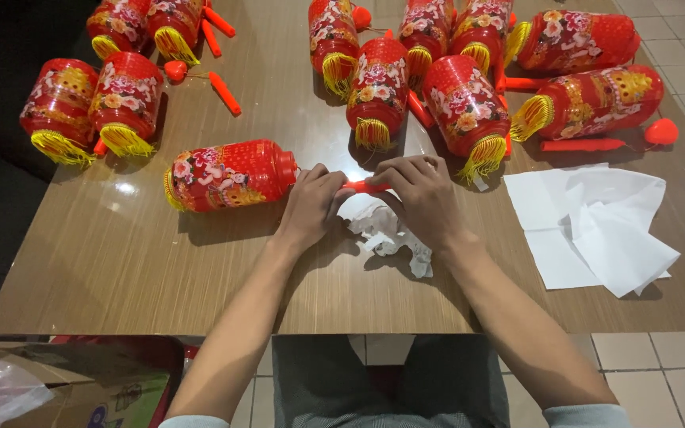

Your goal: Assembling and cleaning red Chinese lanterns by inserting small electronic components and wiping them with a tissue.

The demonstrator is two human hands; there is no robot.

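A red lantern [227, 175] with flower print and a yellow fringe lies on its side on the wooden table [120, 261]. My left hand [311, 208] rests at its right end, fingers closed on a thin orange-red stick [364, 187]. My right hand [423, 198] grips the same stick from the right. Crumpled white paper [390, 238] lies under and between my hands.
Several more red lanterns lie at the far left [93, 107] and across the far middle and right [469, 107], with loose orange sticks [223, 93] among them. Flat white paper sheets [596, 226] lie at the right. A cardboard box [73, 392] and plastic bag sit below the table's near-left edge.
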